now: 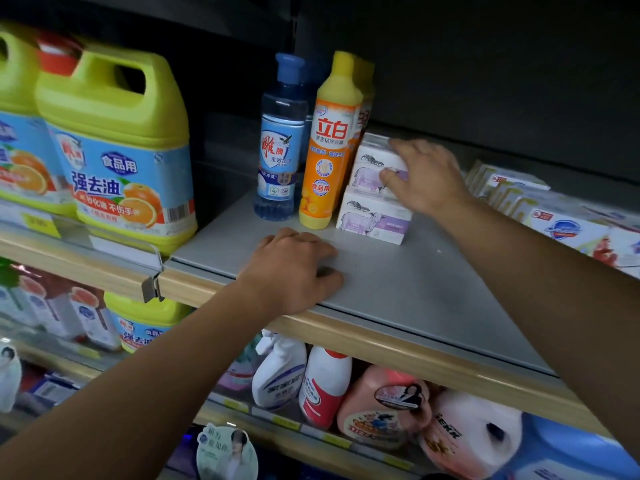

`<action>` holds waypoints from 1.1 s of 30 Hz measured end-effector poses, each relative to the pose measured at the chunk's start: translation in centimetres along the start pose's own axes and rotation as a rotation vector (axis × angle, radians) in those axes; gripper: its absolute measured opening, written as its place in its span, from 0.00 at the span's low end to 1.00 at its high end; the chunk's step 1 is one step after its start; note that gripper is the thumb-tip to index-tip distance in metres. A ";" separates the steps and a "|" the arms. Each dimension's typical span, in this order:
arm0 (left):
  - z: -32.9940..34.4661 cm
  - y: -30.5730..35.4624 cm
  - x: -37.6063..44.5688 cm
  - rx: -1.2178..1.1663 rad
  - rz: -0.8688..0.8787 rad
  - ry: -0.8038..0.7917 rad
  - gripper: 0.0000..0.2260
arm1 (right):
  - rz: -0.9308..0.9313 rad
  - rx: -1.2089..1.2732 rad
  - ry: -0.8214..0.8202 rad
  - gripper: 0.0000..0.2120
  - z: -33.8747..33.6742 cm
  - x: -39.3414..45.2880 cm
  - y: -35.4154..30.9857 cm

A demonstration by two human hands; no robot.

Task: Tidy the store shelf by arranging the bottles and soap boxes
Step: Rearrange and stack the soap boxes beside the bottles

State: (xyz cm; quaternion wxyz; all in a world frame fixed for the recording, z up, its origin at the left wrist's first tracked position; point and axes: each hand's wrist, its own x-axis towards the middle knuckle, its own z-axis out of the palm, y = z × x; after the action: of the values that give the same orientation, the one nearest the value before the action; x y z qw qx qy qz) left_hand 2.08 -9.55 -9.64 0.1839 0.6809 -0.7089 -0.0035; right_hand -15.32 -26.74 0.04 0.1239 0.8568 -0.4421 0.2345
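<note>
On the grey shelf [398, 285] stand a clear blue bottle [281, 140] and an orange and yellow bottle [330, 147], side by side, with more bottles behind them. To their right sit white and purple soap boxes: one in front [372, 216] and a stack behind it [369, 168]. My right hand [424, 178] holds a box in that stack, thumb on its front face and fingers over the top. My left hand [294, 268] rests on the shelf near its front edge, fingers curled under, holding nothing.
Large yellow detergent jugs [114, 147] fill the shelf section to the left. White soap packs [554, 209] lie at the far right. Spray bottles and pink jugs [384, 407] crowd the shelf below. A dark back panel closes the shelf behind.
</note>
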 end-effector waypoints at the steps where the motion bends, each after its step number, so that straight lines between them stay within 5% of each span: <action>1: -0.1 0.1 0.0 -0.002 -0.005 -0.001 0.27 | 0.009 0.013 0.016 0.26 -0.9 -0.7 0.2; 8: -1.0 1.0 -0.2 -0.026 -0.012 0.007 0.22 | 0.144 -0.102 0.224 0.23 -7.7 -7.7 6.5; 16: -4.3 8.2 4.7 -0.105 0.133 0.308 0.16 | 0.310 -0.198 -0.109 0.30 -7.0 -11.1 12.3; 20: -6.3 12.0 9.9 0.022 0.263 0.321 0.17 | 0.332 -0.169 0.012 0.28 -4.5 -12.2 12.9; 33: -2.2 17.2 29.3 0.248 0.194 -0.115 0.19 | 0.335 -0.115 0.174 0.26 -3.3 -12.5 13.2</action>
State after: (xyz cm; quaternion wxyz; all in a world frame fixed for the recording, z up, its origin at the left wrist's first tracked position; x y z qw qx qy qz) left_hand -14.11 -36.11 4.34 0.0570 0.6253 -0.7758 0.0629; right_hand -33.27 -24.26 -3.47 0.1695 0.7394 -0.5786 0.2996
